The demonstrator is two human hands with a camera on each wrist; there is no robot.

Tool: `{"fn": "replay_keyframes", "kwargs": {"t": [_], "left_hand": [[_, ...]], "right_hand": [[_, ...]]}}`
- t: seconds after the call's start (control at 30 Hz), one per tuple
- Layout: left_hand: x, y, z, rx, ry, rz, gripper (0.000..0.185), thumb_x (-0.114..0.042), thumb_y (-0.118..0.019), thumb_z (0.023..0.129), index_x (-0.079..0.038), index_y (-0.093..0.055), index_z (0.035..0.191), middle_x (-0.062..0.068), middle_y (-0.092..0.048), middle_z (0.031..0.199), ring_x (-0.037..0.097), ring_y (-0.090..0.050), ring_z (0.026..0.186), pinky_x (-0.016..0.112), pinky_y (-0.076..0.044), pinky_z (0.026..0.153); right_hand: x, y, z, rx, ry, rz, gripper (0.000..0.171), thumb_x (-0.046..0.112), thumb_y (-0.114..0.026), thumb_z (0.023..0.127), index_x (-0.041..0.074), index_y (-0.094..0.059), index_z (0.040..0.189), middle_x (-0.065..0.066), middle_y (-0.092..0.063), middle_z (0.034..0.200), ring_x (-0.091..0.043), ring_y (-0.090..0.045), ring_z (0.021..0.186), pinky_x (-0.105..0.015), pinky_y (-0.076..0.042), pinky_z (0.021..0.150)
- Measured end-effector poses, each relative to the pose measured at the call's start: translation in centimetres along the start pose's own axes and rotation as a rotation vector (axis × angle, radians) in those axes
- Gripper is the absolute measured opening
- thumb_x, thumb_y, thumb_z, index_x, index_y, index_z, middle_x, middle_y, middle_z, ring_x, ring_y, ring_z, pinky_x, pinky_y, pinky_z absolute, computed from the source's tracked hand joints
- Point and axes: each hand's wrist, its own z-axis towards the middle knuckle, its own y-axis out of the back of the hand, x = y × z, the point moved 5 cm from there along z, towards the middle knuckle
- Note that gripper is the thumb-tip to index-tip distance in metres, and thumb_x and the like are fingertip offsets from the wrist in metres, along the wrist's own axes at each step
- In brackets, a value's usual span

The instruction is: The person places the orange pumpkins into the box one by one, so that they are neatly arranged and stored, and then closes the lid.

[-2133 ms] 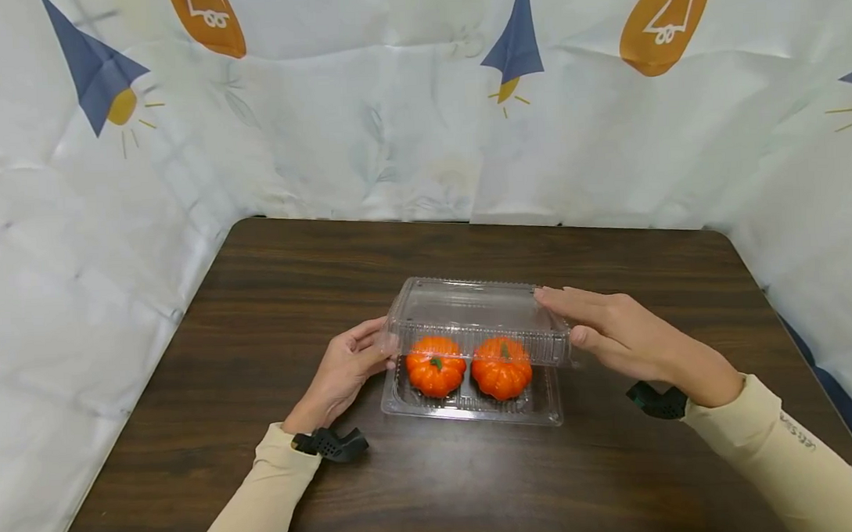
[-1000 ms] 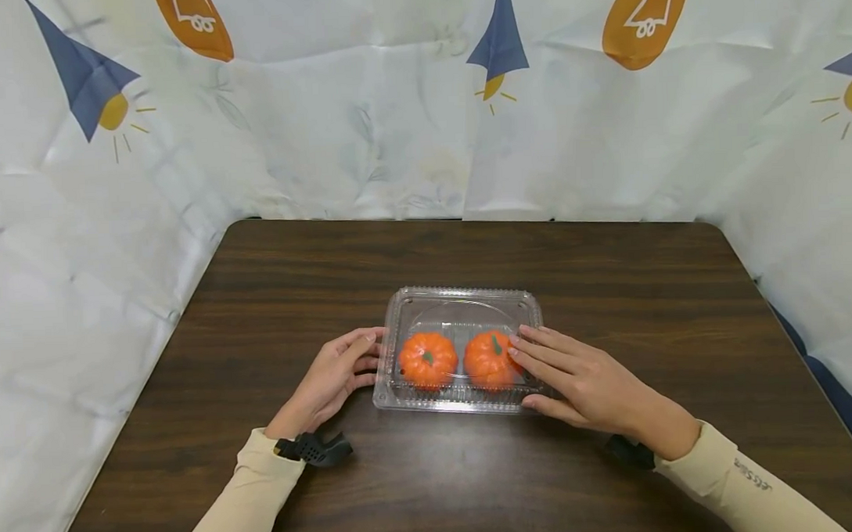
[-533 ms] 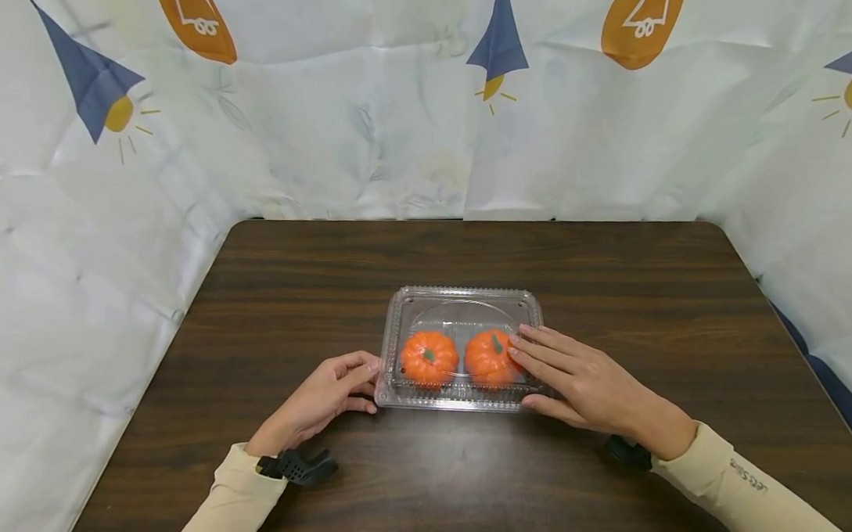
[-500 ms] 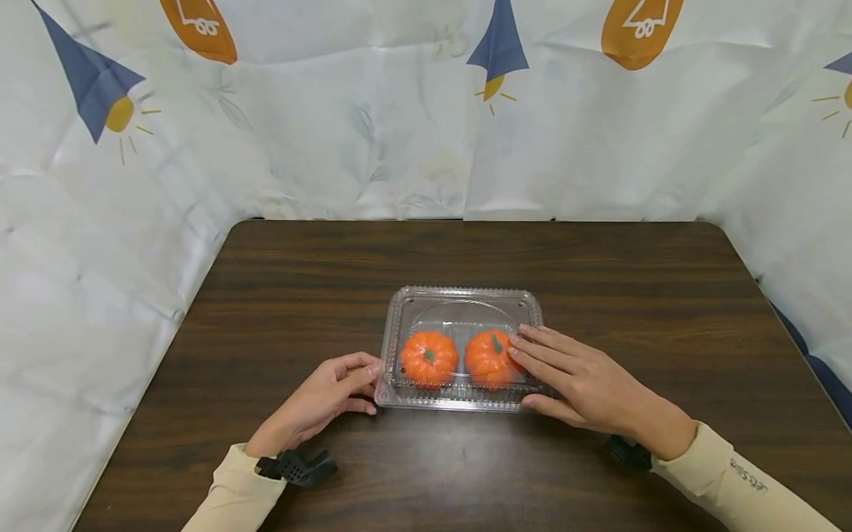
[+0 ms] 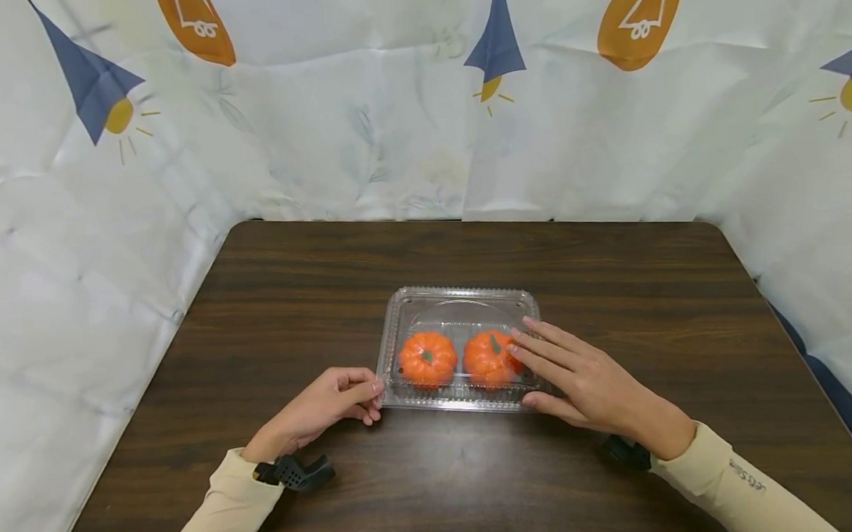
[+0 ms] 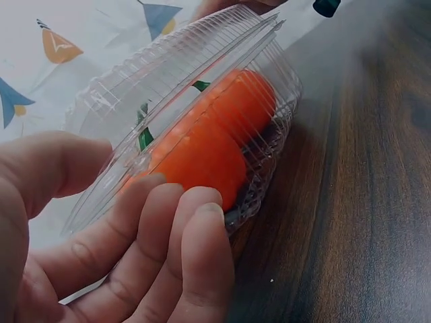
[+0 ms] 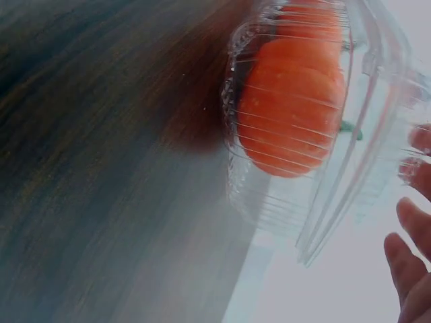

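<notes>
A clear plastic clamshell container sits on the table with its lid down. Through the lid show two small orange pumpkins with green stems, the left pumpkin and the right pumpkin. At the near left corner, my left hand pinches the rim; in the left wrist view the thumb is above the rim and the fingers curl below it. My right hand lies with straight, spread fingers across the lid's right side, its fingertips partly covering the right pumpkin.
The dark wood-grain table extends around the container. A white printed curtain hangs behind the table and along both sides. A black band sits on the left wrist, over a cream sleeve.
The lid has come down over the pumpkins. My right hand has moved from the lid's edge onto its top, and my left hand has slid along the left side to the near corner.
</notes>
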Motion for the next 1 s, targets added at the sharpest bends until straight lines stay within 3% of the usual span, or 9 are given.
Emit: {"fn": "replay_keyframes", "kwargs": {"t": [0.17,0.23,0.33,0.47,0.6,0.67,0.77,1.0], "left_hand": [[-0.2,-0.3,0.0,0.012,0.011,0.028,0.04,-0.026,-0.058,0.107,0.014,-0.061,0.103,0.004,-0.065,0.088,0.012,-0.068,0.077,0.024,-0.062,0.071],[-0.2,-0.4,0.0,0.014,0.017,0.037,0.041,-0.026,-0.057,0.107,0.015,-0.061,0.102,0.003,-0.064,0.087,0.011,-0.066,0.075,0.023,-0.06,0.068],[-0.2,-0.4,0.0,0.015,0.018,0.044,0.042,-0.024,-0.056,0.107,0.017,-0.062,0.102,0.001,-0.064,0.084,0.011,-0.066,0.073,0.022,-0.06,0.066],[-0.2,-0.6,0.1,0.036,0.005,0.039,0.042,-0.022,-0.053,0.108,0.019,-0.063,0.104,0.0,-0.065,0.082,0.01,-0.065,0.071,0.021,-0.059,0.064],[-0.3,-0.8,0.1,0.062,-0.001,0.026,0.042,-0.019,-0.05,0.109,0.021,-0.064,0.106,-0.001,-0.066,0.079,0.007,-0.062,0.068,0.02,-0.056,0.061],[-0.2,-0.9,0.1,0.063,0.002,0.021,0.042,-0.019,-0.05,0.108,0.022,-0.063,0.105,-0.002,-0.066,0.077,0.007,-0.061,0.067,0.019,-0.055,0.06],[-0.2,-1.0,0.2,0.058,0.005,0.01,0.041,-0.017,-0.05,0.108,0.023,-0.062,0.104,-0.002,-0.066,0.077,0.007,-0.06,0.066,0.019,-0.055,0.06],[0.1,-1.1,0.4,0.051,0.006,0.006,0.038,-0.013,-0.047,0.107,0.023,-0.06,0.103,-0.003,-0.064,0.077,0.007,-0.06,0.067,0.019,-0.056,0.061]], "right_hand": [[-0.5,1.0,-0.3,-0.136,-0.102,0.102,0.059,0.049,-0.052,0.107,-0.001,-0.065,0.136,-0.017,-0.061,0.147,-0.027,-0.052,0.143,-0.023,-0.03,0.129],[-0.8,1.4,-0.6,-0.16,-0.196,0.151,0.056,0.047,-0.055,0.106,0.0,-0.065,0.136,-0.017,-0.063,0.141,-0.023,-0.056,0.135,-0.017,-0.033,0.124],[-1.3,1.7,-1.5,-0.159,-0.38,0.196,0.042,0.031,-0.07,0.1,0.006,-0.066,0.133,-0.01,-0.067,0.129,-0.016,-0.062,0.118,-0.01,-0.043,0.109],[-2.0,1.4,-3.0,-0.043,-0.687,0.296,0.031,0.013,-0.078,0.092,0.014,-0.067,0.121,0.002,-0.071,0.106,-0.006,-0.065,0.092,-0.018,-0.054,0.08],[-2.2,0.0,-4.5,0.184,-0.931,0.559,0.015,0.025,-0.066,0.103,0.014,-0.066,0.113,-0.002,-0.072,0.095,-0.008,-0.068,0.079,-0.026,-0.058,0.069],[-2.0,-0.9,-5.0,0.277,-0.969,0.712,0.019,0.029,-0.058,0.107,0.012,-0.065,0.112,-0.008,-0.072,0.095,-0.013,-0.069,0.077,-0.028,-0.059,0.069],[-1.4,-1.9,-5.2,0.343,-0.943,0.899,0.025,0.026,-0.051,0.11,0.006,-0.066,0.111,-0.014,-0.071,0.096,-0.016,-0.069,0.079,-0.031,-0.061,0.073],[-0.3,-3.6,-5.4,0.349,-0.986,1.251,0.038,0.023,-0.049,0.11,-0.012,-0.064,0.107,-0.008,-0.073,0.097,-0.012,-0.07,0.084,-0.028,-0.062,0.08]]}}
